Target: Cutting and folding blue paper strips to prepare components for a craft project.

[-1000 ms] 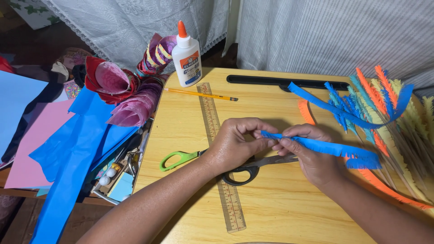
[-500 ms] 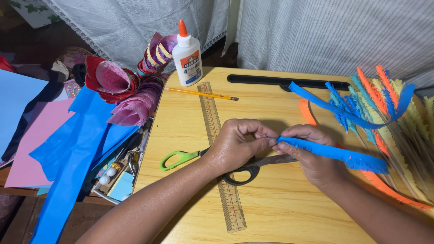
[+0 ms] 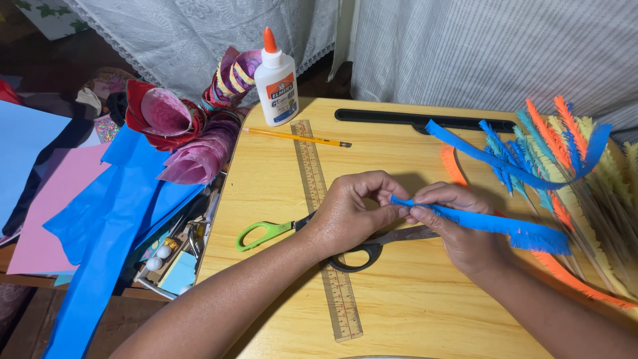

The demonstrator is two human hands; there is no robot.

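Blue fringed paper strip (image 3: 492,225) pinched at its end by both hands, left hand (image 3: 349,216) and right hand (image 3: 458,229), mid-surface of wooden table (image 3: 425,312), above green-handled scissors (image 3: 319,236) and long wooden ruler (image 3: 325,226).

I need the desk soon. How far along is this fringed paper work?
Done: fringed strips in blue, orange and yellow lie piled at the desk's right edge. In hand: both the left hand and right hand pinch the end of one blue fringed strip. Left: uncut blue paper beside the desk; scissors and glue bottle remain out.
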